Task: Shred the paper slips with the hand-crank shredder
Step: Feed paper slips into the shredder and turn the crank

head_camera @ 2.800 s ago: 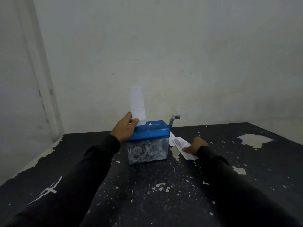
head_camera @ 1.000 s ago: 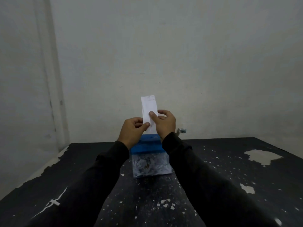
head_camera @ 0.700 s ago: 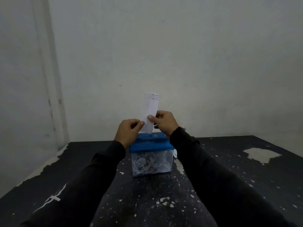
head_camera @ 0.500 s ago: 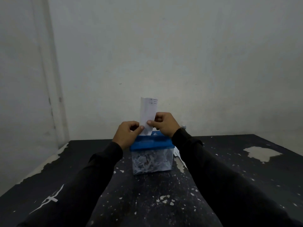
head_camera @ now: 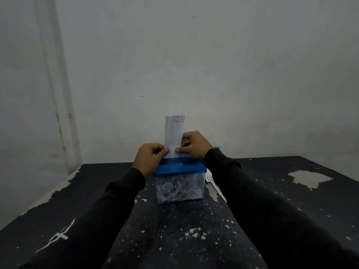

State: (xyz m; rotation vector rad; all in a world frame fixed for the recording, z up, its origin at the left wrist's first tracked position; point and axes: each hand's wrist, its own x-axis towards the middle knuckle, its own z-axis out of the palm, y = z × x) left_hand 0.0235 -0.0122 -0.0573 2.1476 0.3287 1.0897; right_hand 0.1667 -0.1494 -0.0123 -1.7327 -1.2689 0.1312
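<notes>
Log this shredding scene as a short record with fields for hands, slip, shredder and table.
left hand: left hand pinches the slip's lower left edge
right hand: right hand pinches its lower right edge
slip: white printed paper slip, upright, lower end at the lid's top
shredder: blue-lidded clear plastic shredder, bin holding shreds
spare paper: more white paper slips lying right of the shredder
table: chipped black table
</notes>
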